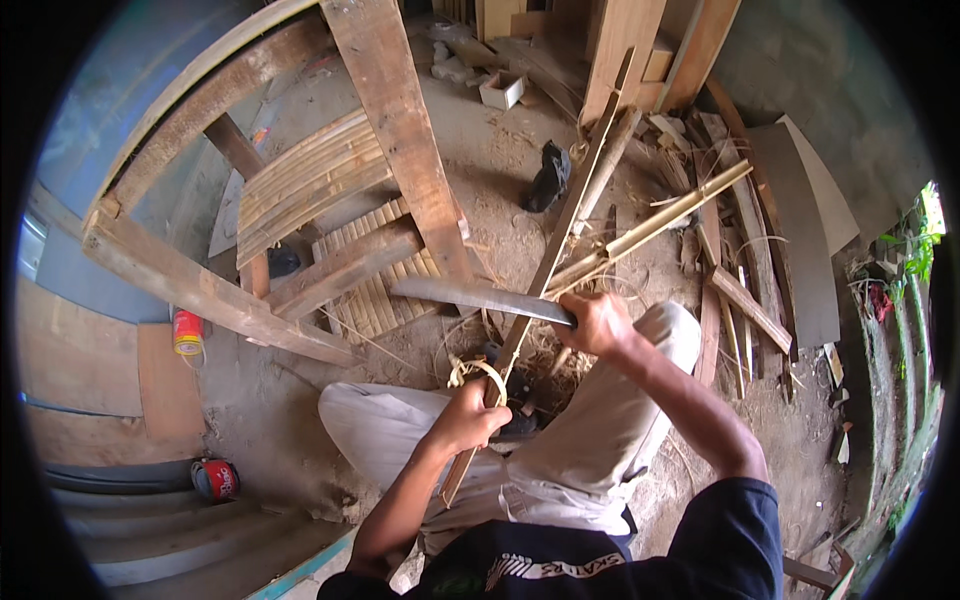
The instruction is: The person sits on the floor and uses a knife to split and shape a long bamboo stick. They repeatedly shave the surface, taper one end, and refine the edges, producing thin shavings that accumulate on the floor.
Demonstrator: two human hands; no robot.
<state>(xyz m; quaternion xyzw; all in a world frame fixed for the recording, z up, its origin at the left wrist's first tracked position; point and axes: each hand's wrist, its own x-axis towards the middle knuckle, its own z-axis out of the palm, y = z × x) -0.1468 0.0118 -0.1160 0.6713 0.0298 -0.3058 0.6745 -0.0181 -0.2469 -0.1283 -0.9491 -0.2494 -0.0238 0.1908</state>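
Note:
My right hand [598, 322] grips the handle of a long grey blade [470, 296] that points left, its edge against a long bamboo strip [560, 230]. The strip runs from my lap up and away to the far right. My left hand [468, 415] is closed around the near lower part of that strip, between my knees. A curled shaving [478, 370] loops just above the left hand. Several other split bamboo pieces [660, 222] lean beside the strip, on its right.
A rough wooden frame [390, 130] with slatted bamboo panels [310, 180] stands to the left. Two red cans [188, 332] [215, 478] sit at the far left. Planks and offcuts [745, 300] lie on the dirt floor to the right. A dark cloth [550, 175] lies further off.

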